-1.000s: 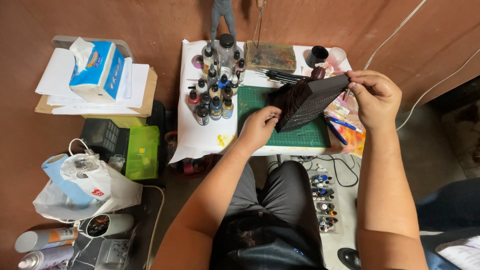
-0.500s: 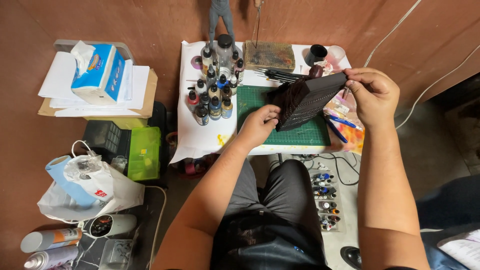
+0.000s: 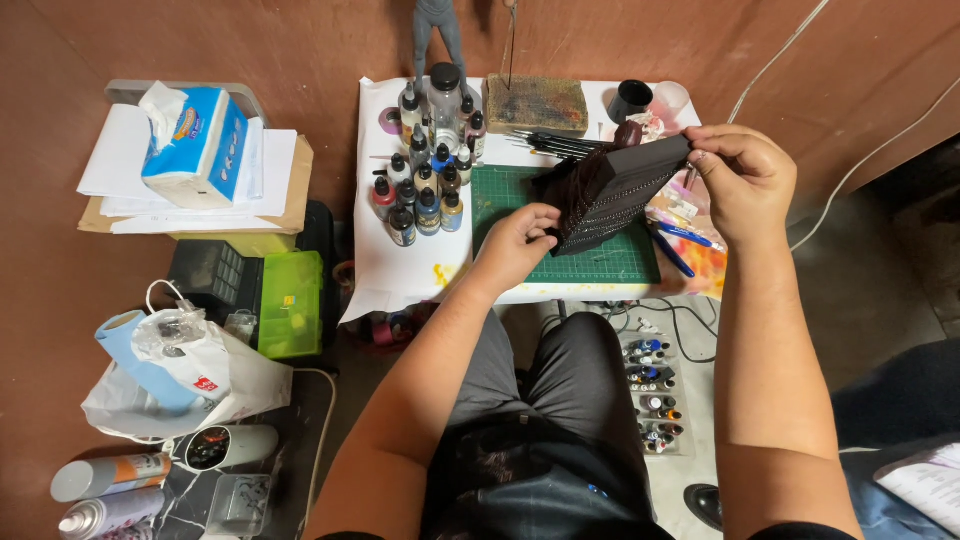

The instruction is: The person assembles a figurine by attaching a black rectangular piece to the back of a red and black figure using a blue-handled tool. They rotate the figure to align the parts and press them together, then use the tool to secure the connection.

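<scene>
Little had moved since the earlier frames: both hands kept the same hold on the dark piece, which had tipped only slightly, and the camera had drifted a touch.

From the head view, the left hand (image 3: 522, 236) gripped the lower left edge of the dark ribbed piece (image 3: 612, 197), thumb and fingers pressed together on it. The right hand (image 3: 745, 180) pinched the upper right corner between thumb and fingertips, so the piece hung stretched and tilted between them, lifted clear above the green mat (image 3: 610, 262), probably to keep its face in sight.

Paint bottles (image 3: 425, 185) stood bunched just left of the mat, within easy reach of the left hand. Brushes (image 3: 550, 145) lay behind the piece, near a stained block (image 3: 536, 104). A tissue box (image 3: 195, 143) rested on papers well to the left, apart from the work.
</scene>
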